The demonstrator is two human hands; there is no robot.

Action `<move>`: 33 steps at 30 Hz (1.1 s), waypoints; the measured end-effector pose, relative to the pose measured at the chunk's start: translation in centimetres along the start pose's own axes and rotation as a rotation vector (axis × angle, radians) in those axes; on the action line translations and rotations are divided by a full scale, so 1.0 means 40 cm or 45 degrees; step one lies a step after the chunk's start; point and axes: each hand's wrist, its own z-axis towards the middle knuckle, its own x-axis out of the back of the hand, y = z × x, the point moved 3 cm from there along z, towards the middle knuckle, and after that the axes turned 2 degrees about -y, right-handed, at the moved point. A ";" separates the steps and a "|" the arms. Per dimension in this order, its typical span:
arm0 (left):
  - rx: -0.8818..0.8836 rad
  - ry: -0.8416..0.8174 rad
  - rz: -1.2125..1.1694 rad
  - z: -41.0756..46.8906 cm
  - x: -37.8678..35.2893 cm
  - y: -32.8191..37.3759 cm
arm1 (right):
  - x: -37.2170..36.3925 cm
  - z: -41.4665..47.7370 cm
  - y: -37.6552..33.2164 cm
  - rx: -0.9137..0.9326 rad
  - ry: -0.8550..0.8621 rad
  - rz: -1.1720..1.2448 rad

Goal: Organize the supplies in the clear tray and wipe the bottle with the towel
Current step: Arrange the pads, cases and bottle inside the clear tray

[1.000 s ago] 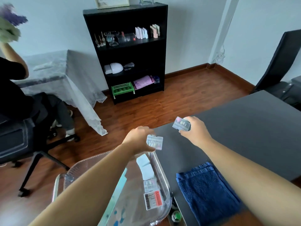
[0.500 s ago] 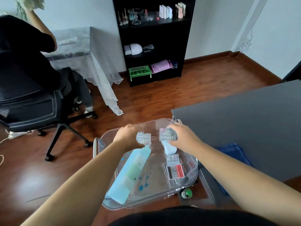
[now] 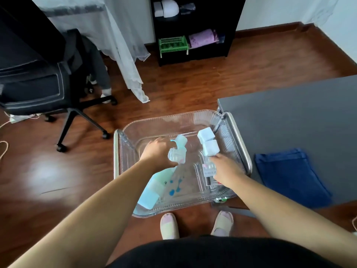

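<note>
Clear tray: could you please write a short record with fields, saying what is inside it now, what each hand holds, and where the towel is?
tray: clear tray, beside the grey table
left hand: left hand grips a small clear case over the tray's middle
right hand: right hand holds a pink-filled case at the tray's right side
also inside: far blue box touching near blue box; long light-blue pack
towel: blue towel on the table, untouched
bottle: not clearly visible

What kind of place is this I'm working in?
Probably a small nail or beauty workroom, not certain. A black shelf holds a white dome-shaped lamp, small clear cases at the clear tray seem to hold nail tips, and a blue towel lies on a grey table.
</note>
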 end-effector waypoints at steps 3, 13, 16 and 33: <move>-0.003 0.011 -0.017 -0.007 -0.013 -0.003 | -0.018 0.008 0.004 0.010 0.004 -0.136; -0.018 0.049 -0.033 -0.025 -0.015 0.001 | -0.050 0.015 0.002 -0.022 -0.111 -0.151; -0.022 0.056 -0.037 -0.034 -0.007 0.009 | -0.026 0.010 -0.001 0.002 -0.108 -0.117; -0.110 -0.013 0.006 0.016 -0.006 0.136 | 0.314 -0.029 0.077 0.137 0.487 0.291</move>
